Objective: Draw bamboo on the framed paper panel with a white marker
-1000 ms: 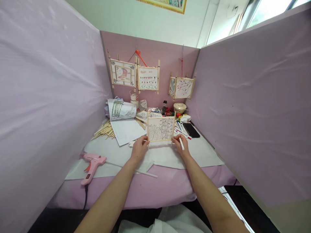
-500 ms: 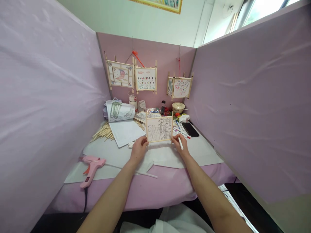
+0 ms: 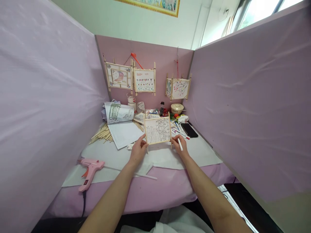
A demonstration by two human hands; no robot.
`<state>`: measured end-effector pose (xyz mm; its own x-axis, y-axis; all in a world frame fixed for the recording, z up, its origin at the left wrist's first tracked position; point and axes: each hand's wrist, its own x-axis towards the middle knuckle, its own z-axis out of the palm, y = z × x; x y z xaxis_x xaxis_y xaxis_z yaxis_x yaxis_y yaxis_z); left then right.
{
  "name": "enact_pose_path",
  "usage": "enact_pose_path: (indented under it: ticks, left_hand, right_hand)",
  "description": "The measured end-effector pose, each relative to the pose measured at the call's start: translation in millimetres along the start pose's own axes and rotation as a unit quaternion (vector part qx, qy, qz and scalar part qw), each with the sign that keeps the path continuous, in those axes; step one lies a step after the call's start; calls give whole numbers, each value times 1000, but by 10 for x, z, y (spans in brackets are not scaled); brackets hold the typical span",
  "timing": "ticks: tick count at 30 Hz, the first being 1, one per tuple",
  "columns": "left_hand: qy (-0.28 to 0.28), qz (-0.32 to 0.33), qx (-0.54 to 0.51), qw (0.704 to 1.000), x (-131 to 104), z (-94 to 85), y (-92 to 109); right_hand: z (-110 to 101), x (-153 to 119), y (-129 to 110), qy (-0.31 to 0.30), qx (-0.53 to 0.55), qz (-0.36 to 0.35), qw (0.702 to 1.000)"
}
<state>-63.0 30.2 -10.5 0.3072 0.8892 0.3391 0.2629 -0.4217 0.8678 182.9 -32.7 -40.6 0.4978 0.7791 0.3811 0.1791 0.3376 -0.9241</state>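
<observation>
A small stick-framed panel, drawn with dark bamboo stalks and plants, is held up above the table in both hands. My left hand grips its lower left stick, fingers closed. At the lower right corner my right hand pinches the frame, and a white marker pen lies tucked between its fingers. Behind the panel, more drawn panels lie partly hidden.
A pink glue gun with a cord lies at the front left. Further back are wooden sticks, paper sheets, a phone and a lidded bowl. Framed lanterns hang at the back wall. Purple partitions enclose both sides.
The panel has tilted slightly, its top leaning left, and shifted a little left. Both hands keep hold of it. The whole view has shifted slightly.
</observation>
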Motion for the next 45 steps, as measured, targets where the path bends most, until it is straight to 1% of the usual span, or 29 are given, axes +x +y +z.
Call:
enact_pose_path:
  ticks: [7, 12, 16, 18, 25, 31, 36, 40, 45]
  left_hand:
    - [-20, -29, -50, 998, 15, 17, -29]
    - [-70, -78, -110, 988, -1, 41, -34]
    - [-99, -114, -150, 977, -13, 49, -19]
    - [-104, -128, -162, 973, -10, 51, -14]
    - [-94, -157, -163, 970, -5, 51, 15]
    - [-96, -148, -134, 975, -29, 66, 40]
    - [-84, -108, -78, 988, -67, 100, 62]
    - [-88, -76, -41, 992, -115, 122, 74]
    - [-101, -58, -23, 993, -151, 138, 89]
  right_hand:
    - [4, -29, -87, 9, -17, -3, 1000]
    - [-41, -49, -151, 33, -55, -2, 998]
    - [-74, -45, -174, 29, -78, 1, 997]
    - [-79, -47, -184, 26, -87, 1, 996]
    - [-90, -62, -208, 20, -111, -10, 994]
    - [-144, -31, -85, 14, -132, -6, 991]
    - [-179, -10, -49, 13, -125, 5, 992]
    - [-192, -16, -95, 18, -100, 14, 995]
    - [-180, -42, -69, 27, -32, 57, 997]
